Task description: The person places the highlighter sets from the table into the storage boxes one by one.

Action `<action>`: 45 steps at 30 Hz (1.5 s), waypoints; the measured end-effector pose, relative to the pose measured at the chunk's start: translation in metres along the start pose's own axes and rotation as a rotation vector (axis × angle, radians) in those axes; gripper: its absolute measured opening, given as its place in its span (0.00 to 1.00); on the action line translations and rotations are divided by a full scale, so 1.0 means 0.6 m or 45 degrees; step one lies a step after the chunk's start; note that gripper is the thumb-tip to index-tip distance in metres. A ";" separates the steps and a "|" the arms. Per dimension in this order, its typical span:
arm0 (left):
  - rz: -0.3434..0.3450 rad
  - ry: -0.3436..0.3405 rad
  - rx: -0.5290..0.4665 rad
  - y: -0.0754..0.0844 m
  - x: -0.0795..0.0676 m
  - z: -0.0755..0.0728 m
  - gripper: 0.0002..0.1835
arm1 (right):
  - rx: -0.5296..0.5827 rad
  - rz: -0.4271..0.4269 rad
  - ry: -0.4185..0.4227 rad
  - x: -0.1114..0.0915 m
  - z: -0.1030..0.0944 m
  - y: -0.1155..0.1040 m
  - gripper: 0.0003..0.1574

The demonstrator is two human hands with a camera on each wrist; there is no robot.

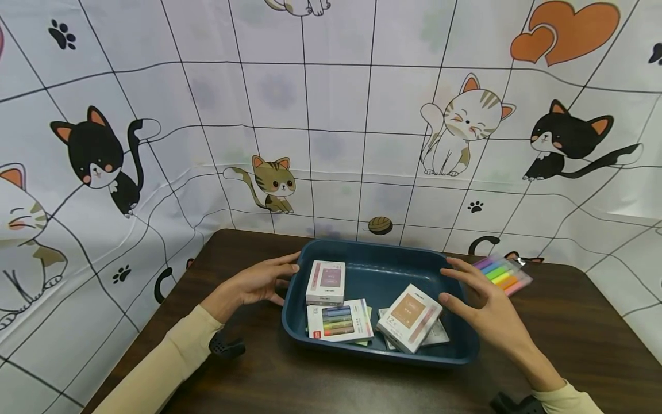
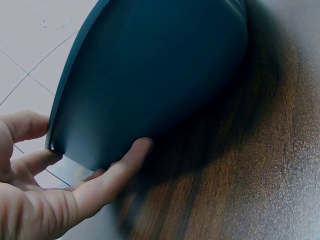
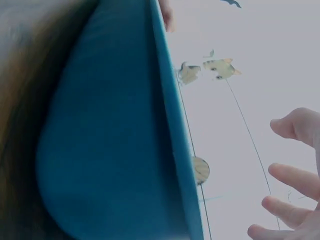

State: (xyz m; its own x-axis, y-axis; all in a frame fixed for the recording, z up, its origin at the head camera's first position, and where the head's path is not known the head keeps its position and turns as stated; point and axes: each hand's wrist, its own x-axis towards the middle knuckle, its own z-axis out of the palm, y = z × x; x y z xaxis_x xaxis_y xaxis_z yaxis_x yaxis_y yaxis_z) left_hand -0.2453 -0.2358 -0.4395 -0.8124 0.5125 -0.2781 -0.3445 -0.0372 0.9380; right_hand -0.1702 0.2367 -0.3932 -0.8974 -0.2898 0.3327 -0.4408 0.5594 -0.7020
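Note:
A dark blue plastic tray (image 1: 372,359) rests on the table with several small packs inside. My left hand (image 1: 261,282) touches its left end; in the left wrist view, the fingertips (image 2: 142,146) meet the outer wall and rim. My right hand (image 1: 486,310) hovers by the right end, fingers spread, and the right wrist view shows it apart from the rim. Inside are a white box with a purple label (image 1: 326,282), a white box picturing coloured sticks (image 1: 340,321), and a white box with a tan label (image 1: 410,318), tilted on a flatter pack (image 1: 436,334).
A clear pack of coloured markers (image 1: 501,273) lies on the brown table (image 1: 331,385) behind my right hand. A white cat-print sheet (image 1: 336,144) hangs behind the table. Something greenish (image 1: 368,313), partly hidden, lies under the box with coloured sticks.

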 end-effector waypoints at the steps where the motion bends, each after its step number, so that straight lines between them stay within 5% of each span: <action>1: 0.000 -0.001 0.000 0.000 0.000 0.000 0.37 | -0.006 0.001 0.000 0.000 -0.003 0.001 0.32; 14: 0.000 0.002 0.000 -0.001 0.001 -0.002 0.37 | -0.154 0.015 0.002 0.006 -0.005 0.031 0.49; 45: 0.005 -0.006 -0.001 -0.003 0.004 -0.003 0.35 | -0.344 0.080 -0.103 0.008 -0.010 0.084 0.55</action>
State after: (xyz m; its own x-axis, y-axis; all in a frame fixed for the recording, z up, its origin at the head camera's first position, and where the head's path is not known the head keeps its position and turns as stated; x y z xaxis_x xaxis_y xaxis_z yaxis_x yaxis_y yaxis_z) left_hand -0.2473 -0.2360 -0.4420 -0.8117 0.5160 -0.2735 -0.3418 -0.0400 0.9389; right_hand -0.1968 0.2682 -0.4229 -0.9235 -0.3032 0.2348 -0.3830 0.7615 -0.5229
